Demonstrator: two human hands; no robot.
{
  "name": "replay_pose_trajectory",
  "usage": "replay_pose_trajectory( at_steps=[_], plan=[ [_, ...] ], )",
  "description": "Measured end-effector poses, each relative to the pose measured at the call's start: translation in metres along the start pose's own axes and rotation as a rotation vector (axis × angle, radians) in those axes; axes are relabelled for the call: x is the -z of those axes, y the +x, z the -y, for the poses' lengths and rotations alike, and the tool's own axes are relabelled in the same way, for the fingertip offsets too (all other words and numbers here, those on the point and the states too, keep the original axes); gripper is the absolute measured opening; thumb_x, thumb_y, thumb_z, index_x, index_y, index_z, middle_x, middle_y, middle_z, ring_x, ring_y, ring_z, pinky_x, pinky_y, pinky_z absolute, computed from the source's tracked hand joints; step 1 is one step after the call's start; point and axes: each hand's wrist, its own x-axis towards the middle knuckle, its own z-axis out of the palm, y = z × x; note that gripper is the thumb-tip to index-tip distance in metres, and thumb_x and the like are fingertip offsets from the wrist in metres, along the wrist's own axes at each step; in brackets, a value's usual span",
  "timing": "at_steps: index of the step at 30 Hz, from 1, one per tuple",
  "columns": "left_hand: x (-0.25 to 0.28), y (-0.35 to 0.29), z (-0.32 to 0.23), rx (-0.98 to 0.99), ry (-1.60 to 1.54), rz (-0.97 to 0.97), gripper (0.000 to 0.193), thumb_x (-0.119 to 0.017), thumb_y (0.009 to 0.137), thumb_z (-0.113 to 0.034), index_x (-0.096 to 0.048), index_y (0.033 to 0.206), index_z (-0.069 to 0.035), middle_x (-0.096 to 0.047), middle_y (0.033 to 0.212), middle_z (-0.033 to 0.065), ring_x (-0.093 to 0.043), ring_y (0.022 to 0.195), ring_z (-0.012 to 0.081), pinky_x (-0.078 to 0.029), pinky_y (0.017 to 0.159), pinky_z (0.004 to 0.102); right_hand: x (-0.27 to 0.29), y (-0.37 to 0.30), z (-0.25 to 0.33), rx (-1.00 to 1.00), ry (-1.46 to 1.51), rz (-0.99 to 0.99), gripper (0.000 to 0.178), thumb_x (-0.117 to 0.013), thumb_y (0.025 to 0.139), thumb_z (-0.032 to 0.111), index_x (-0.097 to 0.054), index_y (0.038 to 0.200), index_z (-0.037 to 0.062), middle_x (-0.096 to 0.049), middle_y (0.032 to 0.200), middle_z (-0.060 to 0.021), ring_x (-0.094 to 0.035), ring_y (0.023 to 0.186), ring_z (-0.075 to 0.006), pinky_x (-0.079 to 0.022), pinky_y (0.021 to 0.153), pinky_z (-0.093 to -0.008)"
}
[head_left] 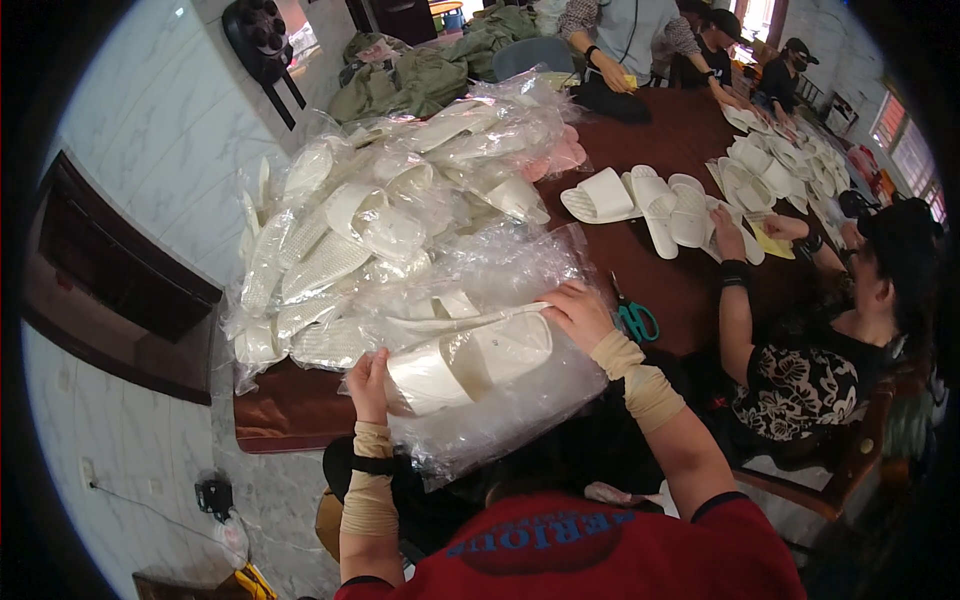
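Between my hands is a pair of white slide slippers [425, 378], one lying against the other, with clear plastic around or over them. My left hand [369, 386] grips the pair at the toe end, thumb up. My right hand [580, 316] is closed on the heel end. Beneath the pair lies a stack of clear plastic bags [480, 435] that reaches over the near table edge. Just beyond is a large heap of bagged white slippers [370, 220]. How far the plastic covers the held pair is hard to tell.
Scissors [636, 315] with teal handles lie right of my right hand on the brown table [300, 405]. Loose white slippers [665, 205] lie farther right, where a co-worker's hands [728, 238] work. Pink slippers [560, 155] sit behind the heap. Other people work along the far side.
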Motion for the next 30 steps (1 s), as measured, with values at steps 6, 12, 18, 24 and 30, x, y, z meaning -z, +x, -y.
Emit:
replay_pose_trajectory(
  at_steps=[6, 12, 18, 24, 30],
  plan=[
    [-0.014, -0.031, 0.043, -0.012, 0.728, 0.015, 0.037, -0.069, 0.087, -0.034, -0.064, 0.075, 0.000, -0.058, 0.067, 0.0232, -0.053, 0.058, 0.0390, -0.043, 0.057, 0.0444, -0.013, -0.004, -0.010, 0.018, -0.009, 0.098, 0.023, -0.065, 0.084, 0.018, -0.065, 0.106, 0.0126, -0.067, 0.101, -0.0070, -0.058, 0.101, -0.0283, -0.046, 0.086, -0.0414],
    [0.004, -0.047, 0.099, 0.095, 0.296, -0.033, 0.030, -0.068, 0.090, -0.027, -0.068, 0.086, 0.002, -0.058, 0.060, 0.0114, -0.052, 0.055, 0.0147, -0.042, 0.054, 0.0338, -0.010, 0.007, 0.017, 0.158, -0.243, 0.332, 0.028, -0.068, 0.080, 0.023, -0.065, 0.107, 0.0159, -0.068, 0.093, -0.0052, -0.061, 0.099, -0.0254, -0.048, 0.084, -0.0417],
    [-0.009, -0.045, 0.072, 0.213, 0.036, 0.058, 0.026, -0.060, 0.097, -0.022, -0.069, 0.095, 0.002, -0.065, 0.085, 0.0005, -0.054, 0.075, 0.0067, -0.045, 0.066, 0.0223, 0.030, 0.015, 0.021, -0.032, -0.098, 0.308, 0.030, -0.070, 0.081, 0.021, -0.064, 0.109, 0.0142, -0.068, 0.092, -0.0076, -0.064, 0.088, -0.0254, -0.052, 0.076, -0.0345],
    [-0.008, -0.047, 0.084, 0.315, -0.171, -0.052, 0.029, -0.063, 0.096, -0.023, -0.068, 0.097, 0.005, -0.066, 0.086, 0.0022, -0.055, 0.076, 0.0069, -0.045, 0.066, 0.0219, -0.011, -0.001, -0.021, -0.610, 0.989, 0.192, 0.031, -0.069, 0.088, 0.020, -0.060, 0.114, 0.0044, -0.066, 0.098, -0.0062, -0.065, 0.084, -0.0167, -0.053, 0.078, -0.0320],
    [-0.015, -0.050, 0.079, 0.281, -0.210, -0.127, 0.027, -0.061, 0.097, -0.020, -0.067, 0.094, 0.005, -0.066, 0.085, 0.0025, -0.054, 0.074, 0.0068, -0.045, 0.065, 0.0224, -0.053, -0.026, -0.005, -0.375, 0.919, 0.001, 0.038, -0.054, 0.098, 0.018, -0.051, 0.132, 0.0021, -0.060, 0.121, -0.0068, -0.058, 0.107, -0.0158, -0.048, 0.092, -0.0285]
  ],
)
